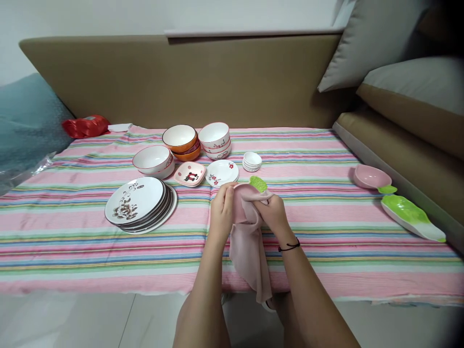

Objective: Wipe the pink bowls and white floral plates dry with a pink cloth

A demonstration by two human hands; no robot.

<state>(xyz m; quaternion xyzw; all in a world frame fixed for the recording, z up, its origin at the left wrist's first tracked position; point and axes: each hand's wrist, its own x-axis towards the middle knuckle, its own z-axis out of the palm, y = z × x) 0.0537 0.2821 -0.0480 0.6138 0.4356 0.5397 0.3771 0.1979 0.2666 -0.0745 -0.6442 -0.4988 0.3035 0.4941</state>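
Note:
My left hand (222,209) grips the rim of a small pink dish with a green leaf handle (257,183), held above the striped cloth. My right hand (273,212) is closed on a pale pink cloth (250,251) pressed against the dish. The cloth's loose end hangs down past the front edge. A black band sits on my right wrist.
On the striped cover (326,203) lie a stack of flowered plates (139,203), white and orange bowls (180,140), small saucers (252,161), and two little dishes (190,174). At the right sit another pink leaf dish (371,177) and a green leaf plate (411,217). Sofa cushions stand behind.

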